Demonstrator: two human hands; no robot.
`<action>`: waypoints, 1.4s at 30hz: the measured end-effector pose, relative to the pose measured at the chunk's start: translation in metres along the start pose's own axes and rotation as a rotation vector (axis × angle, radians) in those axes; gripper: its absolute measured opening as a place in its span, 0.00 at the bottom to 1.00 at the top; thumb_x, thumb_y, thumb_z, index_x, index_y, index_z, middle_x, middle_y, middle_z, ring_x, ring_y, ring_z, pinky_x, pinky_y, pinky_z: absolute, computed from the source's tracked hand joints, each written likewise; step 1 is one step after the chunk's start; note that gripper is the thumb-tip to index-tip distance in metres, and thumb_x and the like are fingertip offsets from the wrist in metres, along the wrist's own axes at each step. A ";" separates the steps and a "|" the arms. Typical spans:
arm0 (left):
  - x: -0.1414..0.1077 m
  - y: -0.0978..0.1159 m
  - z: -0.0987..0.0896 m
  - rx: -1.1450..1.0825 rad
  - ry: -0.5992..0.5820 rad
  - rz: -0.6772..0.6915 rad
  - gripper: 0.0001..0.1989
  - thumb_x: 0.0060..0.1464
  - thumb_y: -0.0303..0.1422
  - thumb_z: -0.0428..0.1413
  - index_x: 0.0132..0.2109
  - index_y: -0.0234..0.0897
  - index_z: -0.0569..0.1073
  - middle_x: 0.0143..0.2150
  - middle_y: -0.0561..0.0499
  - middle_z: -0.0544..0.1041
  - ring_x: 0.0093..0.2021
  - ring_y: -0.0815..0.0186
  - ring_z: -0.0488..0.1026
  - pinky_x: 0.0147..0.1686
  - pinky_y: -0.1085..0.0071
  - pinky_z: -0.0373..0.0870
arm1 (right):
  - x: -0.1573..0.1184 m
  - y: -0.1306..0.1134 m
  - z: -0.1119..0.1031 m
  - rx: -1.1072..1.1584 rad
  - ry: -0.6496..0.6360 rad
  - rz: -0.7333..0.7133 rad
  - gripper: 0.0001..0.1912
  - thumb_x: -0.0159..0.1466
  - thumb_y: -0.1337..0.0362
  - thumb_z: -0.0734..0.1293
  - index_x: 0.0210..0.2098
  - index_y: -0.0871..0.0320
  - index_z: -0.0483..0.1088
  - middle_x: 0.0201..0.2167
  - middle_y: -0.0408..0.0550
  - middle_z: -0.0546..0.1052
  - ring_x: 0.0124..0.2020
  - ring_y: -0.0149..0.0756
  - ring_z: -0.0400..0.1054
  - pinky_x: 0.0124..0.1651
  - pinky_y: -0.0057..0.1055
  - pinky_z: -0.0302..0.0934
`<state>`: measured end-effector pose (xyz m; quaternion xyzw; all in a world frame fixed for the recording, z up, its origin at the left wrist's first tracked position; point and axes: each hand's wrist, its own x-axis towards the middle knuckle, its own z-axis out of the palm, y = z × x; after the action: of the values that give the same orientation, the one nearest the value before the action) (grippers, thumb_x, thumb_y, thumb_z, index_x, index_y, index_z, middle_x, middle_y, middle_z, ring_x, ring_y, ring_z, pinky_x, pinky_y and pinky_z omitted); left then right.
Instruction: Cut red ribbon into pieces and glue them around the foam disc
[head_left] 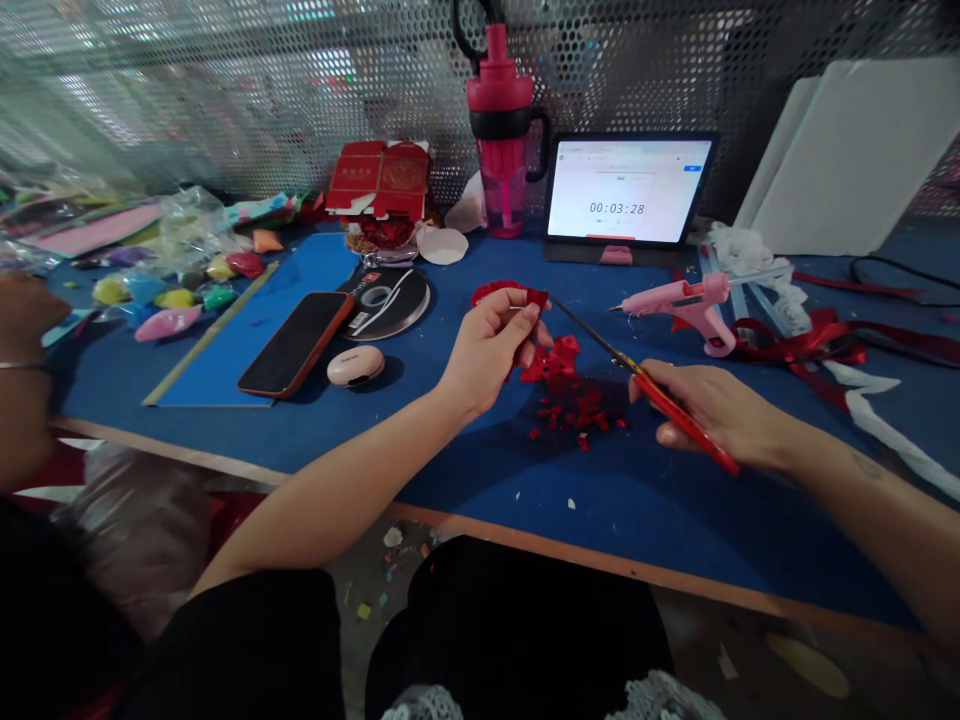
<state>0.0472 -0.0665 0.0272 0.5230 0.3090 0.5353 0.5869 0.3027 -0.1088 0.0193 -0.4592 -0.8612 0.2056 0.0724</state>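
My left hand (491, 340) is closed in a pinch on a piece of red ribbon (537, 298). Red-handled scissors (679, 415) are in my right hand (712, 405), with the blade tips close to the ribbon's upper edge; whether they touch it I cannot tell. Below, on the blue tabletop (480, 490), lie small red ribbon scraps (577, 410) and a larger heap of red pieces (555, 362). Behind my left fingers a ruffled red piece (495, 290) is partly hidden.
A pink glue gun (686, 305) and dark red ribbon (825, 340) lie at right. A phone (296, 342), earbud case (355, 365) and ribbon spool (386, 302) are at left. Behind stand a tablet (622, 190) and pink tumbler (501, 130). Another person's hand (30, 310) is far left.
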 end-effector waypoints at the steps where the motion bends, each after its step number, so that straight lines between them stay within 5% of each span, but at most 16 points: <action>1: 0.000 0.000 0.001 -0.007 -0.005 0.011 0.06 0.62 0.22 0.49 0.36 0.33 0.67 0.22 0.57 0.74 0.15 0.81 0.63 0.16 0.84 0.57 | 0.000 -0.001 0.000 -0.009 -0.009 0.000 0.34 0.57 0.31 0.51 0.37 0.56 0.60 0.28 0.49 0.70 0.27 0.43 0.63 0.31 0.35 0.50; 9: -0.002 0.002 0.002 -0.006 0.044 0.014 0.05 0.62 0.21 0.49 0.37 0.35 0.63 0.27 0.56 0.77 0.20 0.79 0.68 0.23 0.83 0.64 | 0.001 -0.003 -0.001 -0.026 0.003 0.006 0.34 0.58 0.32 0.50 0.38 0.56 0.62 0.26 0.48 0.69 0.26 0.40 0.61 0.30 0.33 0.48; 19: -0.003 0.000 0.002 0.013 -0.045 -0.041 0.07 0.60 0.24 0.52 0.33 0.33 0.65 0.22 0.54 0.77 0.17 0.78 0.69 0.20 0.82 0.63 | 0.002 -0.012 -0.004 -0.075 -0.037 0.021 0.27 0.59 0.37 0.54 0.34 0.55 0.60 0.26 0.47 0.69 0.26 0.40 0.63 0.30 0.32 0.48; 42: -0.005 -0.003 0.001 -0.022 -0.114 -0.085 0.06 0.56 0.26 0.56 0.32 0.33 0.66 0.23 0.52 0.78 0.17 0.77 0.69 0.19 0.82 0.65 | 0.005 -0.019 -0.009 0.209 -0.075 0.022 0.25 0.63 0.40 0.56 0.26 0.56 0.56 0.22 0.41 0.62 0.24 0.32 0.53 0.29 0.30 0.46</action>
<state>0.0478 -0.0713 0.0239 0.5323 0.2913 0.4826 0.6316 0.2885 -0.1116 0.0349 -0.4507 -0.8320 0.3121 0.0851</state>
